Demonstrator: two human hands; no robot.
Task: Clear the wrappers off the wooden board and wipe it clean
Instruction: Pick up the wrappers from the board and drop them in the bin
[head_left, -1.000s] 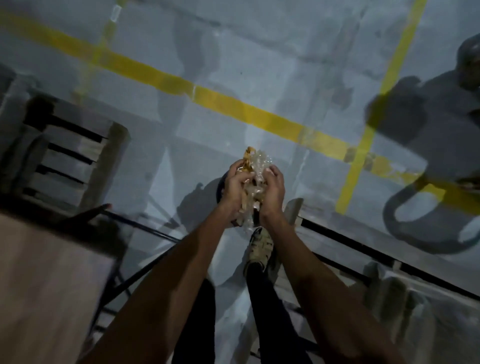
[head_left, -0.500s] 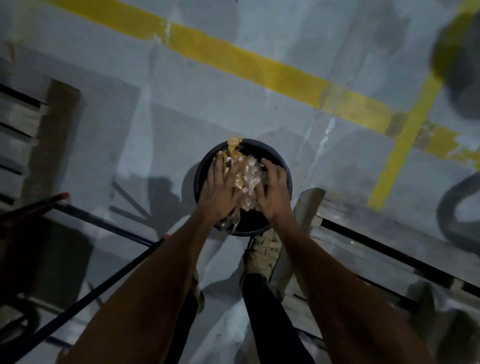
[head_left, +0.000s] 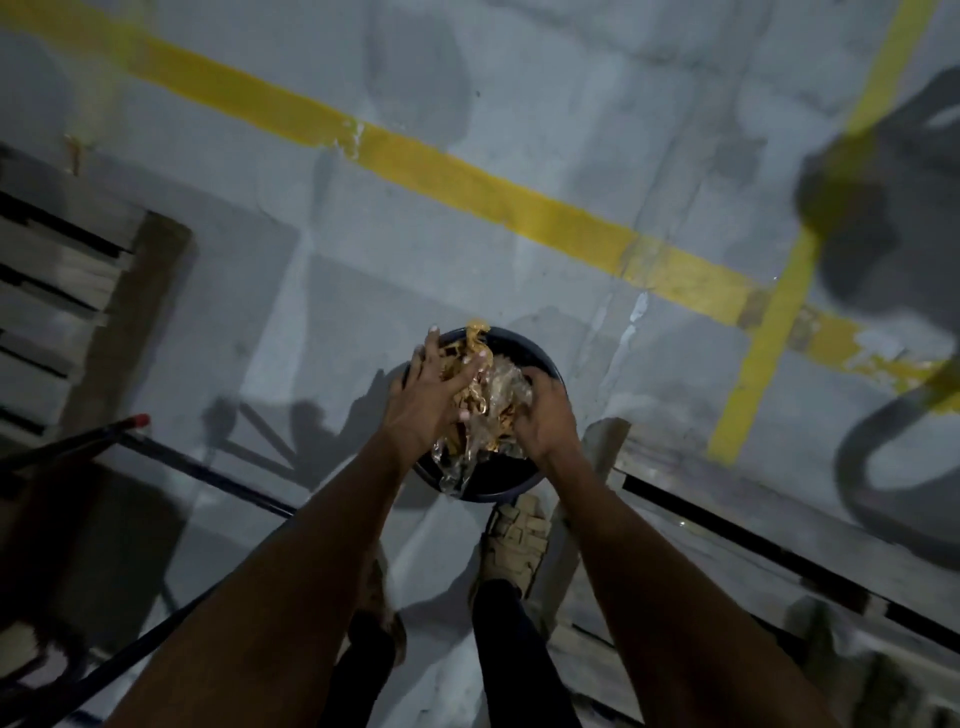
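Wrappers were over the dark bin at 12 o'clock from the shoe — left hand flat-fingered against them, right hand curled around them — so both should let go low inside the rim.

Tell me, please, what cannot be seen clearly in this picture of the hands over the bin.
- Inside of the black bin, head view: covered by the wrappers and both hands.
- Right hand fingers: curled down into the wrappers, grip unclear.
- Print on the wrappers: too crumpled, dim and small.
- Wooden board: not identifiable in this view.
- Left hand palm: faces away; only its back shows.
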